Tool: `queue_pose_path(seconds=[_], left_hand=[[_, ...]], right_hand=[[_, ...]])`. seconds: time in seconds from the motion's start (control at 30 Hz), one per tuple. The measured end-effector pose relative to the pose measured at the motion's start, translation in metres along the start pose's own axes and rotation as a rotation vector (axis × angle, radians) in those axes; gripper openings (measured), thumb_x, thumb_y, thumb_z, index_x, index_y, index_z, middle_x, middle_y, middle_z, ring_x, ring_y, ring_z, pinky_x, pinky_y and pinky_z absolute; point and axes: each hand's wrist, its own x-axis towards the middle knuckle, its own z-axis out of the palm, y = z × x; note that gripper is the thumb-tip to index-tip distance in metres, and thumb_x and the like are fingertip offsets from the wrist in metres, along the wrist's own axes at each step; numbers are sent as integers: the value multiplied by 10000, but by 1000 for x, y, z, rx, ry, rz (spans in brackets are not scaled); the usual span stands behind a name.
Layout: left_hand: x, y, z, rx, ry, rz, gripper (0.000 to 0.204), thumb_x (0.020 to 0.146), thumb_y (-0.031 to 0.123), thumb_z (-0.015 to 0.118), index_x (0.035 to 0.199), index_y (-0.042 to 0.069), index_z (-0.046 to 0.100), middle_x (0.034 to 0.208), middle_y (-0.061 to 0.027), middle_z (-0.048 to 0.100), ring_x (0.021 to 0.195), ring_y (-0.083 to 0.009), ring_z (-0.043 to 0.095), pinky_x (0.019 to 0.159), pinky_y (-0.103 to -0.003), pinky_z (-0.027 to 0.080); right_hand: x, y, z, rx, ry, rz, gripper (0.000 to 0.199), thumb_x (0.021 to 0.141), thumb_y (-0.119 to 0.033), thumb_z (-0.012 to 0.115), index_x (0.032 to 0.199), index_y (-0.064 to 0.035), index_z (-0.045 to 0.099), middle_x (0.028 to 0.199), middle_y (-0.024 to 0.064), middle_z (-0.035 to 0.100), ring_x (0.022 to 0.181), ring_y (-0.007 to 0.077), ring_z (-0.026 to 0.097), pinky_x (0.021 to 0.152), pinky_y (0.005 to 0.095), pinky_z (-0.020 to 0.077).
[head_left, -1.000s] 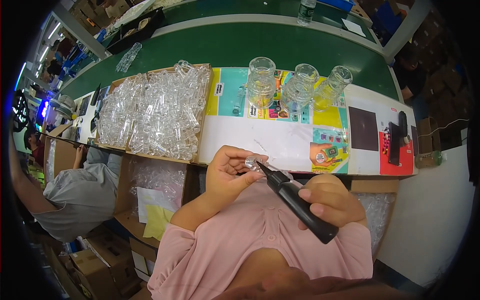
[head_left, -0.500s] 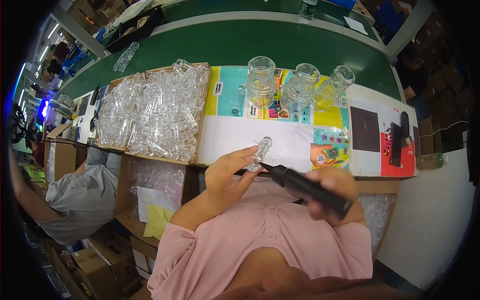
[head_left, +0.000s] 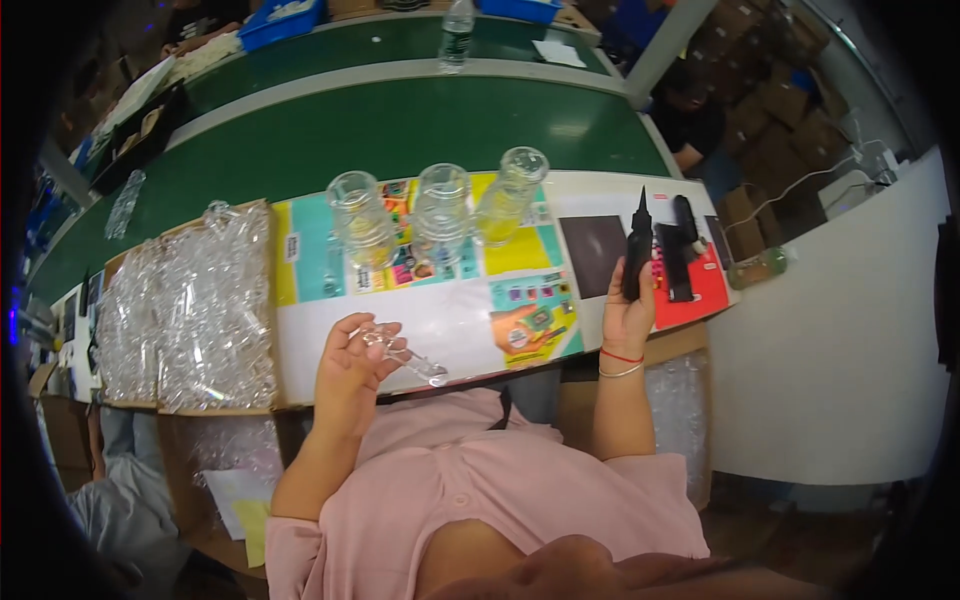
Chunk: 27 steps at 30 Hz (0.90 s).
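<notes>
Between the fingertips of my left hand (head_left: 350, 370) is a small clear plastic tube (head_left: 425, 370), tilted over the white part of the printed board. My right hand (head_left: 630, 322) is wrapped round a black bottle with a pointed nozzle (head_left: 638, 250), tip upward, beside the red panel at the right. Three clear, ringed jar-like vessels (head_left: 360, 225) stand in a row on the coloured print ahead of my hands. Left of my left hand, a cardboard box (head_left: 268, 290) is heaped with clear plastic pieces (head_left: 200, 310) of a similar look.
Black objects (head_left: 675, 262) lie on the red panel next to my right hand. A greenish bottle (head_left: 758, 268) lies beyond the board's right end. Across the green table (head_left: 400, 115) stands a water bottle (head_left: 456, 38). One clear piece (head_left: 125, 205) lies far left. A person (head_left: 690, 115) is at the far right.
My right hand has carried the black bottle away from the clear tube, to the right, and turned its nozzle upward. My left hand still holds the tube. The view has swung right.
</notes>
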Motion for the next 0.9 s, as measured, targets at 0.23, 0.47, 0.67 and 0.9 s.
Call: queue_pose_path(seconds=[0.23,0.47,0.67,0.9], left_hand=[[24,-12,6,-106,-56,-232,307,846,71,564,1129,34,450,1098,-150,544,955,-215,562,897,-409,463],[43,-28,21,-87,-35,-204,288,846,93,589,1109,31,490,1039,-81,571,940,-181,570,887,-388,468],[46,-32,19,-69,-19,-239,258,797,144,664,989,67,510,889,-63,597,848,-194,605,782,-318,500],[46,-35,11,-68,26,-237,240,795,147,668,951,62,506,848,-61,596,824,-184,602,759,-304,495]], right_hand=[[62,2,-31,-941,-181,-346,289,804,-83,643,1037,4,495,963,50,588,876,155,563,780,255,455],[80,17,-51,-1440,-174,-313,381,732,-165,713,1025,-13,522,914,104,615,840,190,586,765,292,451],[77,18,-58,-1126,-201,-298,654,752,-106,708,1256,14,308,1224,136,419,1090,216,466,950,310,367],[33,0,-7,-1078,-267,-989,596,838,-118,596,1299,25,247,1339,178,308,1178,291,417,1019,388,299]])
